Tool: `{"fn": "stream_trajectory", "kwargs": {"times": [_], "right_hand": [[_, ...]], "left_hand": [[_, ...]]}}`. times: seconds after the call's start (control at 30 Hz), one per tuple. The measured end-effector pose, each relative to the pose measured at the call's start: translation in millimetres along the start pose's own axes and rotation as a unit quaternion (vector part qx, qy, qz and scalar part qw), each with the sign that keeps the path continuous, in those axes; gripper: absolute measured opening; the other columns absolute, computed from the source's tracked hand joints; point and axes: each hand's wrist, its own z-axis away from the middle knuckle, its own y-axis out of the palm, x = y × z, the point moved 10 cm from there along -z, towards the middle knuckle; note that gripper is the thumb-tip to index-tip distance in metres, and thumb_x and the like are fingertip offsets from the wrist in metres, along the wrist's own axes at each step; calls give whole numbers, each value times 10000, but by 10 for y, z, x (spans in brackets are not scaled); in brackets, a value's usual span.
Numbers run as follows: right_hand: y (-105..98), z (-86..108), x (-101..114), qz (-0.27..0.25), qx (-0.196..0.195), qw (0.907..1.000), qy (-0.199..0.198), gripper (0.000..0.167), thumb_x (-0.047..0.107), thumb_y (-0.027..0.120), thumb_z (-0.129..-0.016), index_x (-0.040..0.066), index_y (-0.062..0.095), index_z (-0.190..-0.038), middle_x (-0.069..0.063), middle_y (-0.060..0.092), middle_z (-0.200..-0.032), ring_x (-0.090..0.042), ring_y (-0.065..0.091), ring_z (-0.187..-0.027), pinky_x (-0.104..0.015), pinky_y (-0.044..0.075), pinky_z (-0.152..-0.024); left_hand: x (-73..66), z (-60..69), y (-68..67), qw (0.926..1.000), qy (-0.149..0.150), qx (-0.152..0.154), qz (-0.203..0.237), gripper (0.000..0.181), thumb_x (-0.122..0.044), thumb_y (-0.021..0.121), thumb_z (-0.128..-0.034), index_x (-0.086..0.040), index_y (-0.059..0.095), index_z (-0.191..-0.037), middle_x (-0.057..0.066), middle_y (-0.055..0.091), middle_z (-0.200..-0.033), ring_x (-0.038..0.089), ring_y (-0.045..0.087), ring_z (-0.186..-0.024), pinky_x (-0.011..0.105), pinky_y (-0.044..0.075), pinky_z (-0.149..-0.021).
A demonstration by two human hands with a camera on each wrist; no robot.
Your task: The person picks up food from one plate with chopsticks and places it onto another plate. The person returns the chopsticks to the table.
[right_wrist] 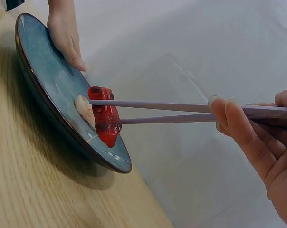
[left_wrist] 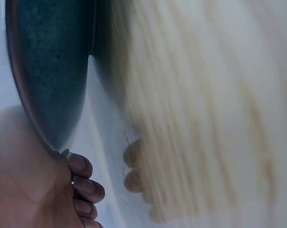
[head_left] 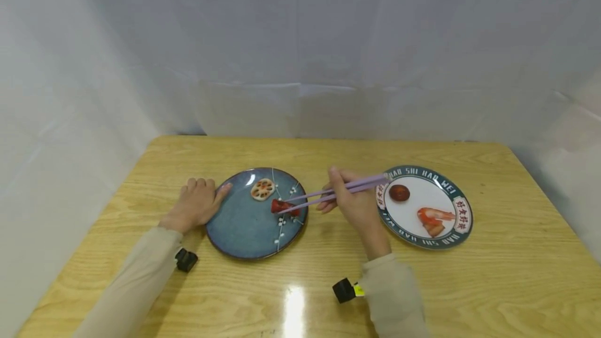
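My right hand (head_left: 354,205) grips a pair of lilac chopsticks (right_wrist: 167,106). Their tips pinch a glossy red piece of food (right_wrist: 104,116) with dark patches, over the right part of a blue plate (head_left: 239,228). Whether the piece touches the plate, I cannot tell. Beside it on that plate lies a lotus root slice (head_left: 262,189). My left hand (head_left: 197,205) holds the plate's left edge, the thumb over the rim and the other fingers outside it. In the left wrist view, fingertips (left_wrist: 89,187) show beside the rim.
Right of my right hand, a white plate (head_left: 422,197) with a dark green lettered rim carries a shrimp (head_left: 434,221) and a round brown-red food piece (head_left: 399,193). Both plates stand on a wooden table (head_left: 225,296). A pale cloth (head_left: 300,56) hangs behind its back edge.
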Motion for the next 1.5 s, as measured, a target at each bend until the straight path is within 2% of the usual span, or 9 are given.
{"fn": "stream_trajectory", "kwargs": {"times": [0.3,0.5,0.67,0.8,1.03,1.3,1.5], "right_hand": [[134,11,7,143,135,9998,23,443,240,507,-1020,-103,642,-775,-217,641,-611,-253,651,-489,-389,526,-457],[264,30,-15,227,417,9989,60,458,251,491,-1026,-108,638,-783,-202,653,-626,-261,655,-497,-387,525,-458],[321,48,-29,104,517,9985,126,465,255,493,-1026,-120,630,-787,-209,655,-638,-324,652,-507,-420,521,-461],[339,58,-28,92,530,9985,136,481,265,494,-1025,-138,626,-798,-205,655,-638,-309,652,-502,-422,521,-461],[385,73,-49,80,563,9981,239,459,271,502,-1021,-89,631,-768,-211,646,-618,-270,649,-488,-486,511,-470],[448,77,-33,187,652,9973,278,405,177,483,-1029,-104,623,-773,-198,647,-615,-279,650,-491,-494,512,-477],[496,85,-39,151,711,9970,256,409,184,495,-1024,-120,610,-776,-201,642,-611,-271,650,-488,-504,506,-476]], "left_hand": [[24,-36,10,9999,-5,-164,-27,624,-461,276,-1046,99,523,-928,334,534,-963,488,464,-942,589,346,-810],[22,-32,14,9999,-6,-108,-26,619,-460,276,-1047,97,520,-927,325,532,-954,480,463,-932,593,349,-814],[19,-34,17,9999,-3,-83,-61,627,-462,269,-1047,102,520,-934,333,534,-966,489,466,-946,598,350,-821],[17,-35,14,9999,6,-95,-68,626,-459,271,-1047,106,519,-939,337,535,-970,494,468,-952,599,350,-824],[7,-20,-1,9999,0,-98,-55,634,-454,276,-1048,124,521,-963,359,534,-997,513,466,-980,608,347,-839],[8,-15,-8,10000,-45,-56,18,643,-468,275,-1044,126,513,-984,369,526,-1030,523,451,-1013,619,328,-872],[15,-20,-9,10000,-53,-60,29,641,-483,272,-1040,107,508,-960,351,529,-1015,500,452,-986,608,330,-859]]}}
